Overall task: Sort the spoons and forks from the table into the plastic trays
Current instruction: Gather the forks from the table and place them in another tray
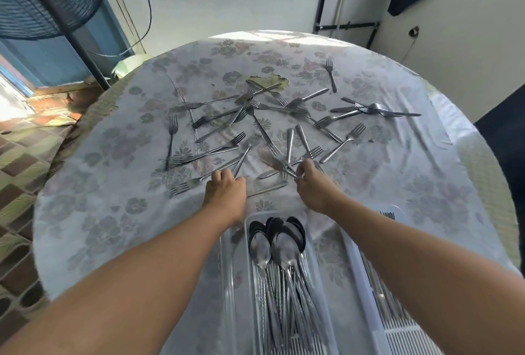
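**Both hands reach into the near edge of the scatter**

The person's left hand [225,188] lies knuckles-up over the near end of a fork [184,186] whose tines point away to its left. The fingers curl down onto the cutlery there, and a second handle [242,159] rises from just beyond the fingertips. Whether the fingers have closed round a handle or only press on it cannot be told, since the back of the hand hides them.

The right hand [312,184] has finger and thumb pinched on a thin metal piece at the near fringe of a small tangle of forks [295,153]. Which piece it is stays unclear, as several cross under the fingertips. A pinch suits this spot: the handles overlap, so one has to be teased free rather than scooped.

Behind both wrists, toward the person, sit the plastic trays. The middle tray [312,244] holds spoons [284,246] stacked with bowls at the far end and handles toward the person, probably so they nest. The right tray [355,258], under the right forearm, shows fork tines [387,215] at its far end.

Beyond the fingertips many forks remain strewn over the flowered tablecloth [99,212], one fork [331,73] far out. The sorting looks well short of done, with mostly forks left.
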Demonstrator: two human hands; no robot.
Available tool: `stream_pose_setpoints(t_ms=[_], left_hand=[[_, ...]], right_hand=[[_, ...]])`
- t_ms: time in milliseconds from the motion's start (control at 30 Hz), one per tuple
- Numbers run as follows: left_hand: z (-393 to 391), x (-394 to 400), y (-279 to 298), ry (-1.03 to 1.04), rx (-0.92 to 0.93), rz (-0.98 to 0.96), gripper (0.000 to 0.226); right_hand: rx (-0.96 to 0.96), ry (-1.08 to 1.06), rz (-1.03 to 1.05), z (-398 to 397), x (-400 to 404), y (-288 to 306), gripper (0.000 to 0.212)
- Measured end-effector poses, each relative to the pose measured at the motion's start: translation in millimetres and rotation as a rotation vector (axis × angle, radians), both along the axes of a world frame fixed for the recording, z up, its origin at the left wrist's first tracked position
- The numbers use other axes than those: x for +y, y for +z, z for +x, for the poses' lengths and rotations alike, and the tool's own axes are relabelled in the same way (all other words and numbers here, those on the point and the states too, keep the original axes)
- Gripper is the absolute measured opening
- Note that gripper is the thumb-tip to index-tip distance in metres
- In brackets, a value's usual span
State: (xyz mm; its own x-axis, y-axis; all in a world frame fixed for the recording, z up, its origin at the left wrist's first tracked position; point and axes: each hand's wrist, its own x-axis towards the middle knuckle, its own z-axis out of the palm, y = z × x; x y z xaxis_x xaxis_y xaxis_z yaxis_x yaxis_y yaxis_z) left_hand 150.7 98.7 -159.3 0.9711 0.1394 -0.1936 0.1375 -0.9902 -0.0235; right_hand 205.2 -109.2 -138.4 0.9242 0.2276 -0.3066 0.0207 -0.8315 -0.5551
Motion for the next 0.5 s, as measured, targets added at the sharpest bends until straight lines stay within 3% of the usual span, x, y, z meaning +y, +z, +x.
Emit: stream_pose_setpoints(t_ms=[100,233,333,433,500], left_hand=[[4,17,1,-0.041,0.038,-0.029,0.025],[1,48,10,-0.159,0.079,-0.202,0.009],[2,65,28,-0.209,0.081,-0.371,0.005],[5,87,44,-0.252,0.001,-0.527,0.006],[9,101,46,-0.263,-0.124,-0.570,0.012]], right_hand=[[-0.075,0.013,0.049,-6,21,14,0.023],[-0.143,0.233,-0.168,-8,63,27,0.049],[-0.121,0.326,-0.282,-8,95,26,0.042],[-0.079,0.250,-0.256,-10,120,20,0.027],[-0.091,0.175,-0.268,-11,127,19,0.030]])
